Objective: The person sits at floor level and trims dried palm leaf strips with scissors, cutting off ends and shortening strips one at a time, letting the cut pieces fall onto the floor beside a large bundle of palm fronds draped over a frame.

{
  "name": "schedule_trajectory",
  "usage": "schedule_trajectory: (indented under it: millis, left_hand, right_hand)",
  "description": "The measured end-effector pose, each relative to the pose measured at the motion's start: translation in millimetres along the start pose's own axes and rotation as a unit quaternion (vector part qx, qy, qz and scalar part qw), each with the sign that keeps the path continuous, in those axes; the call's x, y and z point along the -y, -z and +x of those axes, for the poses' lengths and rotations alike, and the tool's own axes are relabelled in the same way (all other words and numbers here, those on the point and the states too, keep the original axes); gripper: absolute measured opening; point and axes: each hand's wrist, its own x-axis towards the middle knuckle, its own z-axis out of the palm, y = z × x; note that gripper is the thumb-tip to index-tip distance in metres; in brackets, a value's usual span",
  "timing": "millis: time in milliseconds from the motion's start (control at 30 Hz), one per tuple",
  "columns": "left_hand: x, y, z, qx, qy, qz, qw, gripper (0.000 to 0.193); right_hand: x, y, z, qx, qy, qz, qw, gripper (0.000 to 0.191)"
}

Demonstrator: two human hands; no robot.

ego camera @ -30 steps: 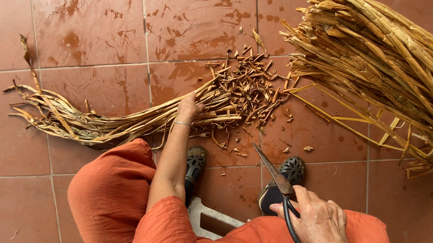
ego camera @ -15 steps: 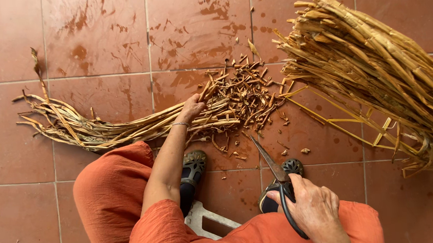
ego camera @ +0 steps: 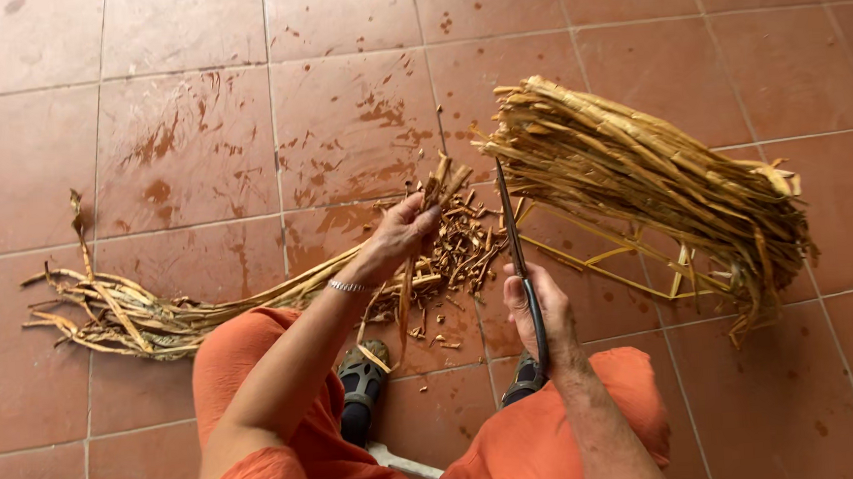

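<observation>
The terracotta tile floor [ego camera: 183,136] fills the view, its glazed squares blotched with dark damp patches and crossed by pale grout lines. On it, to the right, lies the biggest thing: a thick bundle of dried plant strips [ego camera: 640,177], straw-yellow, flat and stiff, their blunt ends pointing toward the middle of the floor and their far ends fraying into loops. To the left a thinner sheaf of strips [ego camera: 145,321] runs along the floor, curled and tangled at its outer end, and passes under the left forearm. Between the two, in front of the orange trousers [ego camera: 257,378] and dark sandals [ego camera: 364,383], sits a scatter of short brown offcuts [ego camera: 462,257] (brittle-looking chips, darker than the long strips).

The left hand [ego camera: 401,233] is closed around a small bunch of strip ends [ego camera: 441,181], lifted off the floor and tilted upward, with a couple of loose strips dangling below the fist. The right hand [ego camera: 539,311] is clenched on the dark handles of long scissors [ego camera: 512,224], whose narrow blades point up and away, just beside the raised ends but apart from them; whether the blades are parted I cannot tell.

Judging by the pose, the step in hand is trimming the gripped ends. The next move calls for bringing the blades across the tips square, keeping the fingers clear below the cut.
</observation>
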Motion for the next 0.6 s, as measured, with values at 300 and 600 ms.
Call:
schedule_trajectory:
  millis: [300, 600]
  left_hand:
    - [-48.3, -57.6, -59.4, -0.004, -0.01, -0.002, 1.0, 0.014]
    - [-40.0, -60.9, -57.5, -0.026, 0.003, -0.018, 0.999, 0.015]
  right_hand:
    - [15.0, -9.1, -8.8, 0.103, -0.026, 0.145, 0.984, 0.082]
    - [6.5, -9.8, -5.5, 0.105, 0.012, 0.101, 0.989, 0.082]
